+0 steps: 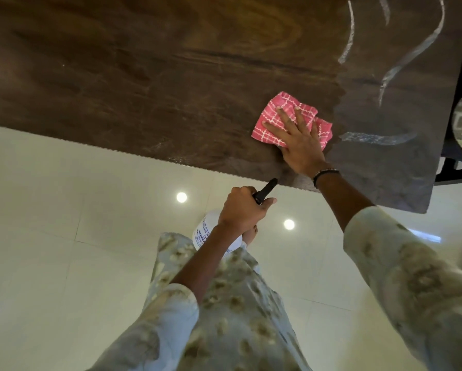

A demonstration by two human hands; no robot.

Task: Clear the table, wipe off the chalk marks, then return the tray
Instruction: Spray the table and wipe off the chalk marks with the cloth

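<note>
Head view: chalk marks [401,68] beside cloth [278,113]; spray bottle [211,231] below table [144,76] edge

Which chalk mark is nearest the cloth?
The short horizontal chalk streak just right of the pink cloth under the right hand; the other chalk strokes curve away farther up the table.

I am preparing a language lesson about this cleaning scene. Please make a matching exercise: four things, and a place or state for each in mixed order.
Things:
1. cloth
2. spray bottle
3. chalk marks
4. bracelet

Places or states:
a. on the right wrist
b. under the flat right hand
c. on the table, at its right part
d. gripped by the left hand

Pairs: 1-b, 2-d, 3-c, 4-a
</note>
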